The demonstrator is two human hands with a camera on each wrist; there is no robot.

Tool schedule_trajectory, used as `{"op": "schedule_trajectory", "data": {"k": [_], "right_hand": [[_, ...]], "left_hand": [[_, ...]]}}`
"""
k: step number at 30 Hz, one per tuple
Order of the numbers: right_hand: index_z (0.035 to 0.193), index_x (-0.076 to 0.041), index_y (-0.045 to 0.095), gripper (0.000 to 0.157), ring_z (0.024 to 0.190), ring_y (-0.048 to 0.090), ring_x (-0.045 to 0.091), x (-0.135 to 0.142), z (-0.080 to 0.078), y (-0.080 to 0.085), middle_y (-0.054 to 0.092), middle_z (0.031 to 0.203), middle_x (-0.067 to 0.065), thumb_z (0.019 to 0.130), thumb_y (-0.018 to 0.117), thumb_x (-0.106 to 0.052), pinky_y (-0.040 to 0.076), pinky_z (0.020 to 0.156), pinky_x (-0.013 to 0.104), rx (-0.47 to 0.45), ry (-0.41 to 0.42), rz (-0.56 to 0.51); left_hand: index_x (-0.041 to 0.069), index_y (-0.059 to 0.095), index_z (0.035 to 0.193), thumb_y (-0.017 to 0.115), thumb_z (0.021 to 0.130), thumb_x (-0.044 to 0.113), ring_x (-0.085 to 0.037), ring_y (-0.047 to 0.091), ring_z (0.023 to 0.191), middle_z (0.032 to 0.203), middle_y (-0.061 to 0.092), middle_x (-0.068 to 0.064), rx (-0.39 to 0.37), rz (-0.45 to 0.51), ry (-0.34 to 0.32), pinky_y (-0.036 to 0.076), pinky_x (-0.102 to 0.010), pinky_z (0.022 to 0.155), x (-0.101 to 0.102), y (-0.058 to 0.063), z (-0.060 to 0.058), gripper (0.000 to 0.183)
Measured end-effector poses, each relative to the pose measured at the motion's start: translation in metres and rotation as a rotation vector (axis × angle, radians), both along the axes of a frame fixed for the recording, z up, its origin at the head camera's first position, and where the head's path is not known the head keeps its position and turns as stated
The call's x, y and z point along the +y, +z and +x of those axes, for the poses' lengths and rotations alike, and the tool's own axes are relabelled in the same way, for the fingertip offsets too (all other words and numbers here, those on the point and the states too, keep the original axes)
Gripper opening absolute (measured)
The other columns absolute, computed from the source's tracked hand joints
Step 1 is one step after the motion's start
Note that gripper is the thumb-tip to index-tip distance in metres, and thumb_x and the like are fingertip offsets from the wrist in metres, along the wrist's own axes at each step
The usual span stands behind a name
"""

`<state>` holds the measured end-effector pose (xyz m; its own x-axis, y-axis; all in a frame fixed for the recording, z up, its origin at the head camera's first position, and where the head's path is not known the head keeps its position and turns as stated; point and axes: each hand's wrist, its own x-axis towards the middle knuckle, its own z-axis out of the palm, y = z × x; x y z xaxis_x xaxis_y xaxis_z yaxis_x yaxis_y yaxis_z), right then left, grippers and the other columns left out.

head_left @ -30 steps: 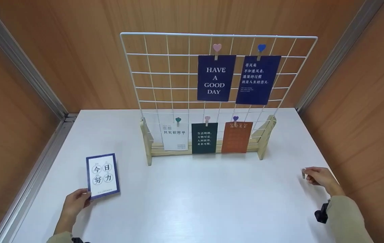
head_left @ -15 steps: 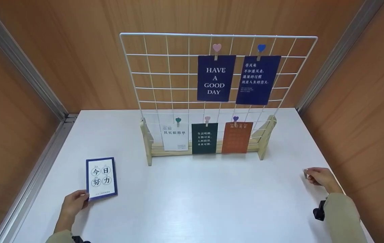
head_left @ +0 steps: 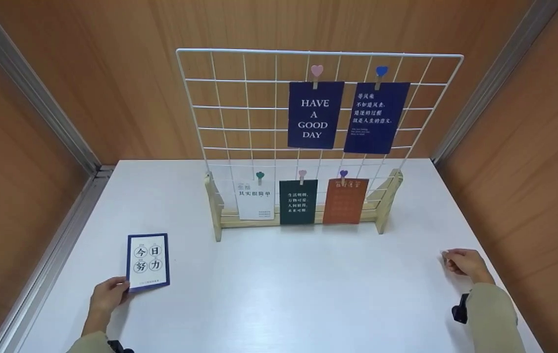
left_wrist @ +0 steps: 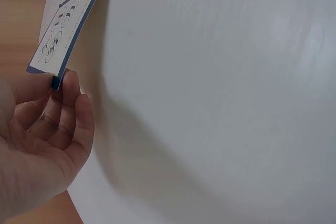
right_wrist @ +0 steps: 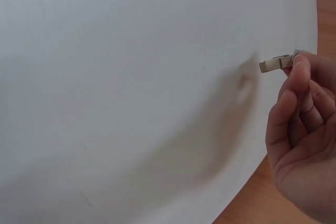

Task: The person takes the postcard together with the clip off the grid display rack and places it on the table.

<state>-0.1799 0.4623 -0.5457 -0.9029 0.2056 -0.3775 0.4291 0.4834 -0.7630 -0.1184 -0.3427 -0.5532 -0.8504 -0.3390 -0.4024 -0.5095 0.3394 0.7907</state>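
Note:
My left hand [head_left: 107,296] pinches the lower left corner of a white card with a blue border [head_left: 147,262], at the left of the table. In the left wrist view the card [left_wrist: 68,27] tilts up from thumb and fingertips. Far to the right, my right hand [head_left: 466,263] holds a small wooden clothespin [right_wrist: 274,64] between thumb and index finger, its jaws pointing away from the hand. The fingertips cover the clip's other end. Between both hands, farther back, a white wire grid [head_left: 237,106] stands upright in a wooden base [head_left: 249,223].
Heart-topped clips hold two dark blue cards [head_left: 315,115] [head_left: 376,117] high on the grid. Lower down hang a white card [head_left: 255,201], a dark green card [head_left: 298,202] and an orange card [head_left: 346,201]. Wooden panels [head_left: 529,147] enclose the white table [head_left: 279,294].
The bordered card has been lowered slightly and turned a little straighter in my left hand. My right hand has shifted slightly, still holding the clothespin. The cards on the grid hang as before.

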Motion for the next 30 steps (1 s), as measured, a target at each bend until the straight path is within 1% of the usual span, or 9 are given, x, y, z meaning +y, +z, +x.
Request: {"op": "schedule_trajectory", "data": {"k": [7,12,14,16,19,23,24,25,30], "right_hand": [[0.113,0.015,0.046,0.045,0.064,0.052,0.012,-0.007,0.004,-0.001,0.057,0.071,0.002,0.089,0.052,-0.023,0.047,0.057,0.023,-0.010,-0.014,0.001],[0.112,0.014,0.046,0.043,0.065,0.053,0.013,-0.006,0.006,-0.004,0.057,0.072,0.003,0.089,0.050,-0.022,0.047,0.058,0.023,-0.025,-0.022,0.005],[0.111,0.014,0.047,0.043,0.065,0.053,0.013,-0.005,0.006,-0.006,0.057,0.072,0.002,0.089,0.050,-0.023,0.047,0.058,0.022,-0.029,-0.029,-0.005],[0.111,0.013,0.047,0.044,0.065,0.054,0.012,-0.005,0.006,-0.007,0.057,0.072,0.002,0.089,0.051,-0.024,0.047,0.059,0.022,-0.029,-0.046,-0.025],[0.111,0.013,0.047,0.045,0.064,0.054,0.011,-0.004,0.006,-0.009,0.058,0.071,0.001,0.088,0.052,-0.026,0.047,0.058,0.022,-0.021,-0.057,-0.034],[0.111,0.012,0.048,0.047,0.064,0.053,0.011,-0.004,0.007,-0.012,0.057,0.072,0.001,0.088,0.052,-0.028,0.046,0.057,0.022,-0.016,-0.073,-0.026],[0.111,0.012,0.048,0.047,0.064,0.053,0.011,-0.003,0.007,-0.013,0.057,0.072,0.001,0.088,0.051,-0.028,0.046,0.057,0.022,-0.015,-0.078,-0.026],[0.112,0.013,0.048,0.047,0.064,0.053,0.011,-0.003,0.007,-0.014,0.057,0.072,0.001,0.088,0.050,-0.028,0.046,0.057,0.022,-0.014,-0.083,-0.030],[0.117,0.012,0.046,0.045,0.067,0.053,0.011,-0.001,0.011,-0.015,0.057,0.074,0.001,0.089,0.048,-0.024,0.046,0.060,0.022,-0.023,-0.120,-0.054]], "left_hand": [[-0.015,0.039,0.120,0.046,0.089,0.012,-0.024,0.057,0.082,0.109,0.047,-0.031,-0.021,-0.033,0.026,0.048,-0.026,0.066,0.002,-0.004,0.000,0.041],[-0.014,0.043,0.117,0.047,0.089,0.012,-0.028,0.054,0.086,0.107,0.049,-0.029,-0.003,-0.059,0.063,0.047,-0.028,0.067,0.006,-0.005,0.002,0.039],[-0.012,0.046,0.115,0.048,0.088,0.012,-0.024,0.055,0.081,0.102,0.053,-0.025,0.000,-0.058,0.094,0.047,-0.026,0.062,0.006,-0.007,0.000,0.037],[-0.012,0.045,0.116,0.048,0.089,0.013,-0.024,0.054,0.082,0.101,0.053,-0.024,0.005,-0.034,0.083,0.047,-0.026,0.062,0.003,-0.011,-0.001,0.037],[-0.008,0.047,0.116,0.047,0.090,0.015,-0.021,0.054,0.082,0.101,0.053,-0.019,0.005,-0.052,0.090,0.046,-0.021,0.059,-0.005,-0.027,-0.006,0.035],[-0.003,0.046,0.119,0.044,0.092,0.023,-0.023,0.053,0.089,0.105,0.052,-0.019,0.013,-0.105,0.054,0.047,-0.022,0.066,-0.017,-0.052,-0.012,0.038],[-0.004,0.045,0.119,0.044,0.092,0.025,-0.025,0.053,0.090,0.106,0.052,-0.020,0.018,-0.103,0.042,0.047,-0.026,0.069,-0.019,-0.057,-0.014,0.040],[-0.003,0.045,0.120,0.044,0.092,0.026,-0.026,0.053,0.092,0.107,0.051,-0.020,0.020,-0.105,0.034,0.046,-0.026,0.071,-0.021,-0.061,-0.015,0.040],[-0.004,0.043,0.122,0.045,0.091,0.030,-0.030,0.051,0.095,0.111,0.049,-0.022,0.047,-0.074,0.011,0.045,-0.033,0.076,-0.023,-0.067,-0.017,0.046]]}}
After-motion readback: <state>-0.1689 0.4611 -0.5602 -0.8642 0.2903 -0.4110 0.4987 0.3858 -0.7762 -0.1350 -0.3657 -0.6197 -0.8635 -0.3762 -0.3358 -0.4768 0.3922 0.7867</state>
